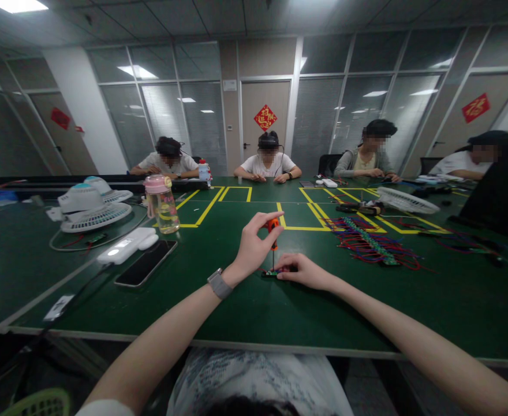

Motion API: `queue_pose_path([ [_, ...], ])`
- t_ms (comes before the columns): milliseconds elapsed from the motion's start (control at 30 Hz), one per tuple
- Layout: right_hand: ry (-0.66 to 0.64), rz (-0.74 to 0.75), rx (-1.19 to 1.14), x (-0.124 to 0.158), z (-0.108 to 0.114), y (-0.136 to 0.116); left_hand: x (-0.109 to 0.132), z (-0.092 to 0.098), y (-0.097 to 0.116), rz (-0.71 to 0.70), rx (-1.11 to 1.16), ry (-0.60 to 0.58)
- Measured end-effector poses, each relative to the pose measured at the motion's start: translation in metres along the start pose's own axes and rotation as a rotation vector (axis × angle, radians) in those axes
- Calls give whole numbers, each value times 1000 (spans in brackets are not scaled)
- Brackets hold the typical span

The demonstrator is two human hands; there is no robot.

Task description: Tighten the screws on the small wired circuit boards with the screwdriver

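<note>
My left hand (254,245) is closed round the orange handle of a small screwdriver (273,231), held upright with its tip down on a small green circuit board (270,273). A grey watch sits on that wrist. My right hand (301,268) lies flat next to the board, its fingers pinching the board against the green table (219,300). Thin wires lead off the board.
A row of similar boards with red and blue wires (369,240) lies to the right. At left are a black phone (146,263), a white power bank (127,245), a pink-lidded bottle (162,203) and white fans (90,208). Several people sit along the far side.
</note>
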State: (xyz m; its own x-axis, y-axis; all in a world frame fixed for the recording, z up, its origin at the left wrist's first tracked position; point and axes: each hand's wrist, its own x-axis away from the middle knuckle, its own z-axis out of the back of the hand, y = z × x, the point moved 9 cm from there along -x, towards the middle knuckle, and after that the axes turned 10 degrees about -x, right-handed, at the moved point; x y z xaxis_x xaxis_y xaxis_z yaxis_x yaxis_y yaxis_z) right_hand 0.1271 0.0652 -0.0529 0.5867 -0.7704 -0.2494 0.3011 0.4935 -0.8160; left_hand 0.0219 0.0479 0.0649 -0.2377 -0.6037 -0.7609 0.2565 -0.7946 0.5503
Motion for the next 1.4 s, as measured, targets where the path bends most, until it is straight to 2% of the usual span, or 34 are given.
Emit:
queue_pose_path([
  [100,-2,0,-1,0,0,-1,0,4,2,-12,-87,21],
  [267,-4,6,12,0,-1,-3,-1,-6,-1,-17,60,-62],
  [467,-1,9,3,0,0,-2,-1,5,0,-8,-92,39],
  [633,-1,4,-6,0,0,-2,0,-9,-5,39,152,-80],
  [700,-4,1,-8,0,0,-3,0,-11,-10,72,200,-78],
  [867,-4,-12,6,1,0,-4,0,1,-9,45,10,25],
  [933,-2,-14,13,1,0,-4,0,2,-8,27,-14,22],
  [1067,-4,-10,12,0,0,-4,0,-6,-8,34,117,-43],
  [1267,0,-6,12,0,0,-1,1,4,0,8,-54,48],
  [1400,11,-5,16,0,0,-1,1,-1,-1,14,24,-12],
])
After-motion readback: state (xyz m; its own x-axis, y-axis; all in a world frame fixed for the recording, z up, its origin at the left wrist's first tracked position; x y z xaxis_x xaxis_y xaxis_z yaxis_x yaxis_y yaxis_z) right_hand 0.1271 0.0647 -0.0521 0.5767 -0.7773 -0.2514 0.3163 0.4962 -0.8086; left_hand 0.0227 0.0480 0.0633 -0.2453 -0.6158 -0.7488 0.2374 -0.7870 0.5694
